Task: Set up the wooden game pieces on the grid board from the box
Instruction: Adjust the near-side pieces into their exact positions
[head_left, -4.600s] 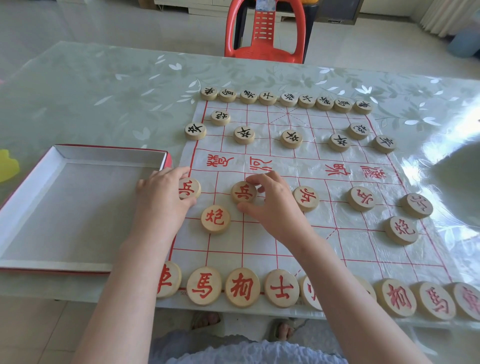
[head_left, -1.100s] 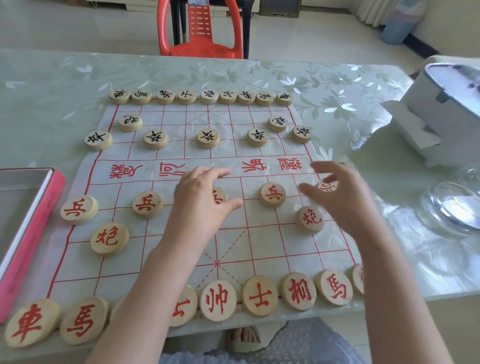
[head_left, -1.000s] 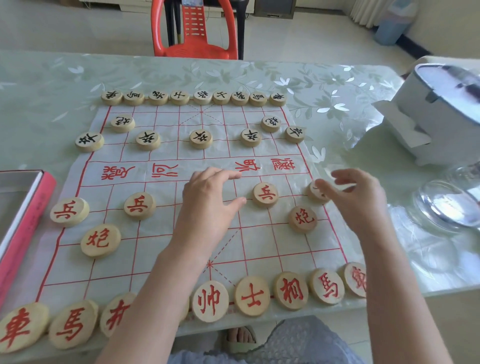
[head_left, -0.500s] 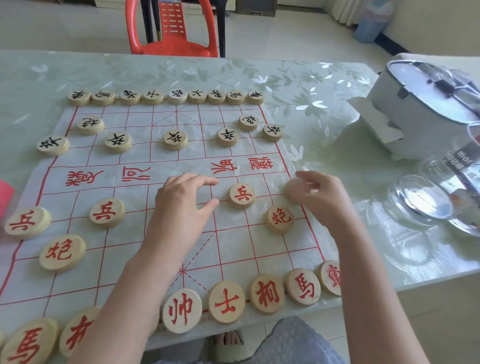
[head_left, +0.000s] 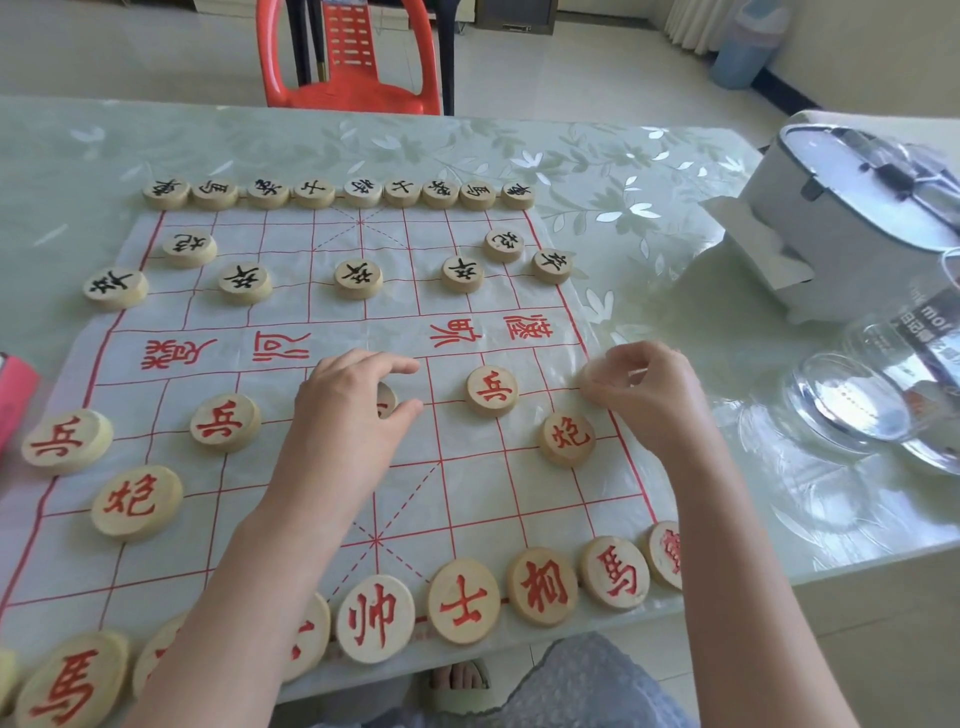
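Both hands have moved rightward along the red soldier row since the earlier frame. The left hand (head_left: 353, 415) now cups the centre soldier (head_left: 387, 400), thumb and forefinger curled either side. The right hand (head_left: 647, 395) pinches the edge soldier (head_left: 597, 374) at the grid board's (head_left: 467, 493) right border, fingers curled tight. A free soldier (head_left: 492, 391) sits between the hands, and a cannon (head_left: 566, 439) lies just beside the right fingers.

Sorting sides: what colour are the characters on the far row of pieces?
Black, on the far row in the head view.
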